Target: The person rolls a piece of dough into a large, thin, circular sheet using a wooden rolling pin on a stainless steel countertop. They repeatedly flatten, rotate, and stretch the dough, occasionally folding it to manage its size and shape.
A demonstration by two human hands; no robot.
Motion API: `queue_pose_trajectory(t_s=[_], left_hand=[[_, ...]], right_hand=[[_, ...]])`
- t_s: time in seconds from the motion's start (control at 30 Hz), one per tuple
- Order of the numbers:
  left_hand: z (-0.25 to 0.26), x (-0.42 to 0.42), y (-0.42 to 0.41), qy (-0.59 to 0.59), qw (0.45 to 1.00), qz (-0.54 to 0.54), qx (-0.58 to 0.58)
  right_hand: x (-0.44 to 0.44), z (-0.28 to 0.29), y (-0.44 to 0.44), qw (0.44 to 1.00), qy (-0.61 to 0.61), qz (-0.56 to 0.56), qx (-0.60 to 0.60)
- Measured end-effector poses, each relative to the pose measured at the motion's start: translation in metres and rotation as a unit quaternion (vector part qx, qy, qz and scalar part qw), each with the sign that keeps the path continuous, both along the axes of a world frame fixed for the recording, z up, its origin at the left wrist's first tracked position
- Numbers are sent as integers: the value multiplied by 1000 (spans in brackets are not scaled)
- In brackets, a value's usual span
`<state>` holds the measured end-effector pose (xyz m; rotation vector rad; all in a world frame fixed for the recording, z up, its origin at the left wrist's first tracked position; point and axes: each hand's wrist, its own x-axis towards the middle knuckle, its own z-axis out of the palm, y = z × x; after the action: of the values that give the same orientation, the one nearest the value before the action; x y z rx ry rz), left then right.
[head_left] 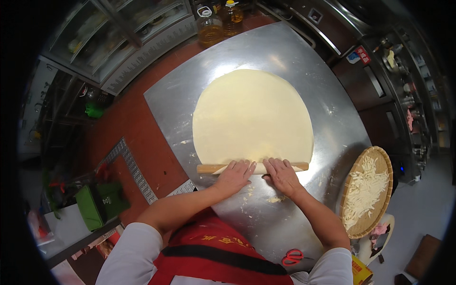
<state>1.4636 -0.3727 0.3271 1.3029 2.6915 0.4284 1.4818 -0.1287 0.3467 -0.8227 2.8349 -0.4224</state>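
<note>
A large, thin, rounded sheet of pale dough [253, 114] lies flat on a stainless steel table [178, 103]. Its near edge is wrapped around a wooden rolling pin [206, 168], whose bare ends stick out on both sides. My left hand [233, 178] rests over the pin left of its middle, fingers pointing away from me. Just to the right, my right hand [282, 177] lies over the pin in the same way. Both palms hide part of the dough-covered pin. Dough scraps [276, 200] and flour are scattered on the steel close to my hands.
A round woven tray [382, 210] of cut noodles [367, 188] stands at the right. Red-handled scissors [293, 257] lie near my right elbow. Oil jugs [210, 32] are beyond the far edge. A green bag [91, 210] sits on a left-hand counter; cabinets [370, 82] line the right.
</note>
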Motion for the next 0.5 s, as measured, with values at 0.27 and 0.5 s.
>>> queue_pose_trajectory(t_s=[0.27,0.5], left_hand=[[-10,-10,7,-47,997,-54,-1],[6,1,12,-47,999,-2,24]], right_hand=[[17,-7,6,1000,-2,-4,-11],[48,14,-38,985,80,-151,-11]])
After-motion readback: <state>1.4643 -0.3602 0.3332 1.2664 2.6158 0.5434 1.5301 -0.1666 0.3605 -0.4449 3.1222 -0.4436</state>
